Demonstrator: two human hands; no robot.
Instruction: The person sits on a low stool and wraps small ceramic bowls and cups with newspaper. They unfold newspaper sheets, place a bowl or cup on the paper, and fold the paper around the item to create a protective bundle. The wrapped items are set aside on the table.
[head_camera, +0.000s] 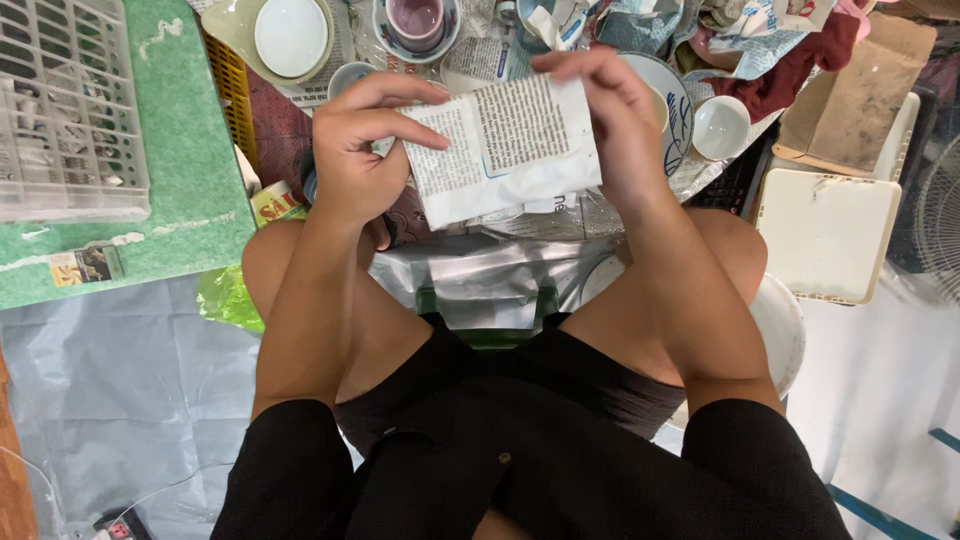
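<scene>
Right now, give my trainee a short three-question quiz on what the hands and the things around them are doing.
1. True or false: both hands hold the newspaper-wrapped bundle.
2. Which lies at the far left? A) white plastic rack B) metal bucket C) glass jar
3. Fill in: the small white bowl sits to the ____ of the bundle.

Key:
1. True: the left hand and right hand grip its two sides.
2. A, the white plastic rack on the green mat.
3. Right.

Matt printed newspaper wrap (510, 150) is creasing between both hands. Beyond it, glazed ceramic bowls (720, 127) are shining glossy. Left of wrap, white plastic crate (65, 110) is sitting on rough green mat (190, 170); brown cardboard (850, 100) right, dull.
</scene>
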